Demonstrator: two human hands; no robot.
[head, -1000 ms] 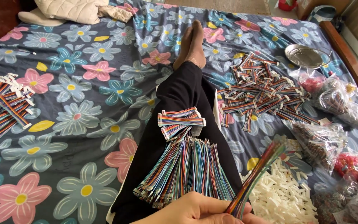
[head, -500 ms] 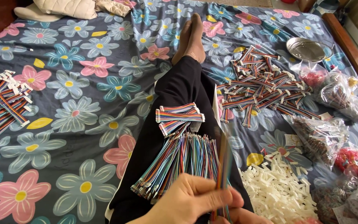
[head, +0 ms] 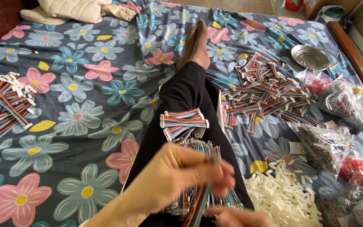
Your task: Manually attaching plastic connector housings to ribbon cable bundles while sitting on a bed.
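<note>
My left hand (head: 181, 176) reaches in from the lower left of the frame, fingers (head: 215, 168) curled and pinched together, blurred. My right hand (head: 242, 217) shows only partly at the bottom edge, lower centre, knuckles up, its grip hidden.

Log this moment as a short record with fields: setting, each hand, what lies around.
setting: flowered bedsheet, person seated with legs stretched out
left hand: blurred, fingers closed on a multicoloured ribbon cable
right hand: at the bottom edge, by the cable's lower end
lap: loose coloured wires
left side: cable pile
right side: larger cable pile, white connector housings, metal plate, plastic bags
</note>
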